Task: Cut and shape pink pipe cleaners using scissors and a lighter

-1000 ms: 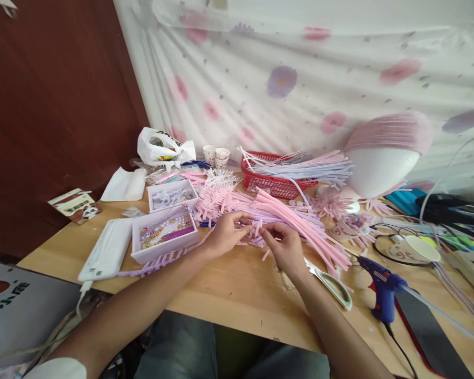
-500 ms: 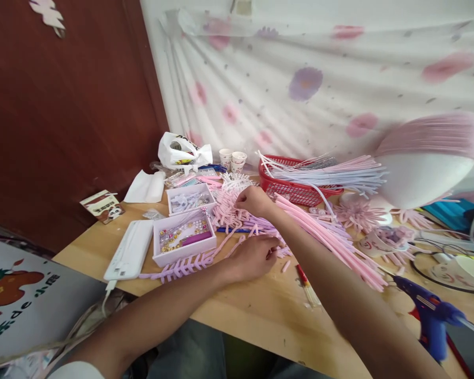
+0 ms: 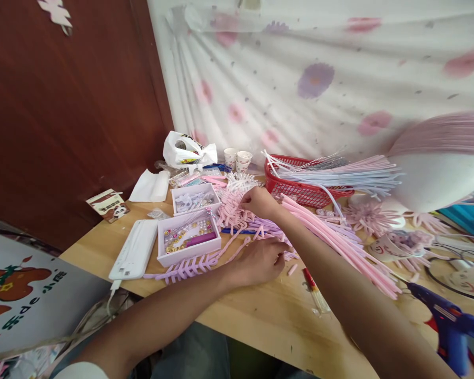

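My left hand [image 3: 260,260] rests on the wooden table [image 3: 256,310] with its fingers curled over short pink pipe-cleaner pieces [image 3: 290,256]. My right hand [image 3: 258,201] reaches across and above it, fingers pinched on the pile of fringed pink pipe-cleaner pieces [image 3: 231,210]. Long pink and lilac pipe cleaners [image 3: 339,237] lie in a bundle under my right forearm. A lilac fringed strip [image 3: 185,269] lies in front of the white bead box [image 3: 189,237].
A second white box [image 3: 193,197], a white power bank [image 3: 135,255], a red basket [image 3: 300,189] of pipe cleaners, paper cups [image 3: 237,158], a plastic bag [image 3: 185,150], a foam head [image 3: 434,173] and a blue glue gun [image 3: 450,321] crowd the table.
My right hand left the pieces in front of me and reached forward-left to the fringed pink pile. My left hand stayed on the short pieces. The view swung left.
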{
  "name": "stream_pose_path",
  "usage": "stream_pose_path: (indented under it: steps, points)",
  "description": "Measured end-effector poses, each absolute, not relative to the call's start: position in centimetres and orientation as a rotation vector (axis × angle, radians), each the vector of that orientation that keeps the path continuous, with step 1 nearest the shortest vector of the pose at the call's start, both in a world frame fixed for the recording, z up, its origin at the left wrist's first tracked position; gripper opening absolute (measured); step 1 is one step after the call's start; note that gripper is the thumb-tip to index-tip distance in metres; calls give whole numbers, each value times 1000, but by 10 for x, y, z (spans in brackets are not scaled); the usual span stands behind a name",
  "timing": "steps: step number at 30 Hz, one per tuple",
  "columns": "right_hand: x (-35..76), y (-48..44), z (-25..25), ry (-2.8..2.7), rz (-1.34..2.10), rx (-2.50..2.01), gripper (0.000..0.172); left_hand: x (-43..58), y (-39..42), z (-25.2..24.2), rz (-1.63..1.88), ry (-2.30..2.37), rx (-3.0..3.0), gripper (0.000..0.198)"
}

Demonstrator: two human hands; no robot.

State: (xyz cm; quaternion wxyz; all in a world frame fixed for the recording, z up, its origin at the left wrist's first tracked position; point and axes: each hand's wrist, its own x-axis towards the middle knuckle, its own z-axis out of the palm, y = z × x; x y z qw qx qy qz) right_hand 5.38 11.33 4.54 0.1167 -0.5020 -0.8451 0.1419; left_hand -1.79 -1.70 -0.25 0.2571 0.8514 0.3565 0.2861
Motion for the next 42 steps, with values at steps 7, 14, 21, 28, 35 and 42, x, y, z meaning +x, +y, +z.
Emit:
stream_pose_path:
  steps: [7,14,21,28,35,42]
  points:
    - [54,112,45,-2461,434,-1473,12,-17,-17,-5,764,982,2327,33]
    - [55,108,50,-2441,452,-1468,11,-19,-16,-2,732,992,2344,28]
    - [68,88,60,-2314,374,-1487,13,-17,-19,-4,617,1012,2410,24]
    - [109,59,74,-2009,485,-1536,15,-52,-9,42,819,1306,2352,22]
    - [118,32,56,-1856,688,-1518,16,-128,43,74,571,1918,2270,19]
    - [72,27,31,-1969,706,-1365,15,-127,56,61,406,1848,2198,18]
